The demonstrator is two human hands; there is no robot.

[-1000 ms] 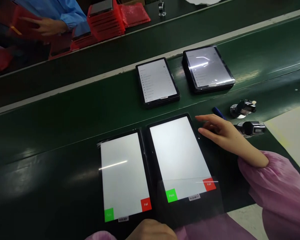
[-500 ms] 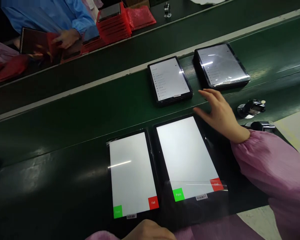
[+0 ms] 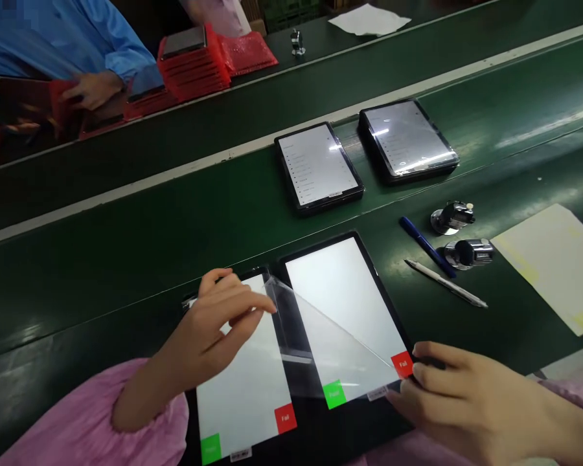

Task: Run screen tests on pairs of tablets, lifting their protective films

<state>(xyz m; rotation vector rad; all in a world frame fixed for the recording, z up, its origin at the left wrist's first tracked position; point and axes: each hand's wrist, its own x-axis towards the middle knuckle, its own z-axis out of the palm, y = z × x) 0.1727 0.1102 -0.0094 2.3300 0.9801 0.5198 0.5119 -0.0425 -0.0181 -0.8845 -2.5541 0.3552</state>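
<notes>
Two tablets lie side by side in front of me, the left tablet (image 3: 243, 401) and the right tablet (image 3: 342, 304), both with white screens and green and red corner boxes. A clear film (image 3: 315, 343) stretches slantwise over the right tablet's lower part and the gap between the two. My left hand (image 3: 228, 323) hovers above the left tablet, thumb and forefinger pinched at the film's left side. At the right tablet's lower right corner, my right hand (image 3: 466, 395) has its fingers closed around the film's other end; the exact grip is partly hidden.
Further back are a tablet (image 3: 318, 165) and a thicker tablet stack (image 3: 408, 139). To the right lie a blue pen (image 3: 425, 246), a white pen (image 3: 444, 283), two metal fixtures (image 3: 453, 218) and paper (image 3: 554, 265). Across, a co-worker's hand (image 3: 94, 89) is near red pouches (image 3: 194, 65).
My left hand has risen from the bottom edge to above the left tablet, drawing the film leftward. My right hand has come down from the back tablets to the right tablet's lower corner.
</notes>
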